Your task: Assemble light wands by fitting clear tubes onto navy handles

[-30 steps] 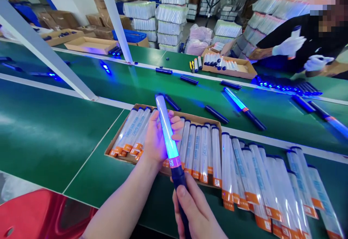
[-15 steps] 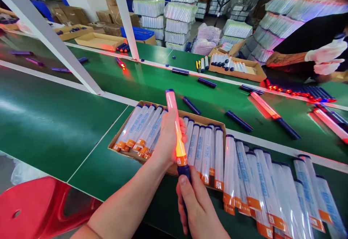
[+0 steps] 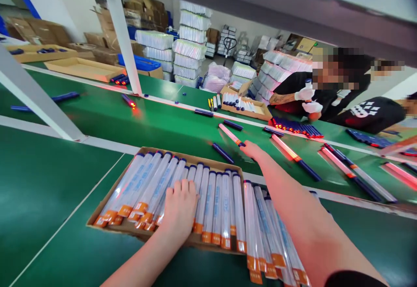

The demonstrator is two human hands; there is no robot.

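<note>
My left hand (image 3: 180, 202) is over the cardboard box (image 3: 112, 190), its fingers bent down round a clear plastic tube among the others; the fingertips are partly hidden. The tubes (image 3: 216, 204) in the box have dark end caps, blue print and orange bands at the near end. Stretched out over the green belt, my right hand (image 3: 253, 150) is closed on the dark handle of a light baton (image 3: 230, 134), whose tube glows pink-red and points to the far left.
More clear tubes (image 3: 257, 230) lie beside the box at right. Lit batons (image 3: 286, 148) and dark handles (image 3: 223, 153) are scattered along the green belt (image 3: 169, 126). White posts (image 3: 122, 39) rise at left. Co-workers stand across the belt, one in white gloves (image 3: 305, 94).
My right hand has carried the lit baton forward onto the belt. My left hand has let go of its glowing tube and moved down to the tubes in the box. The view has shifted.
</note>
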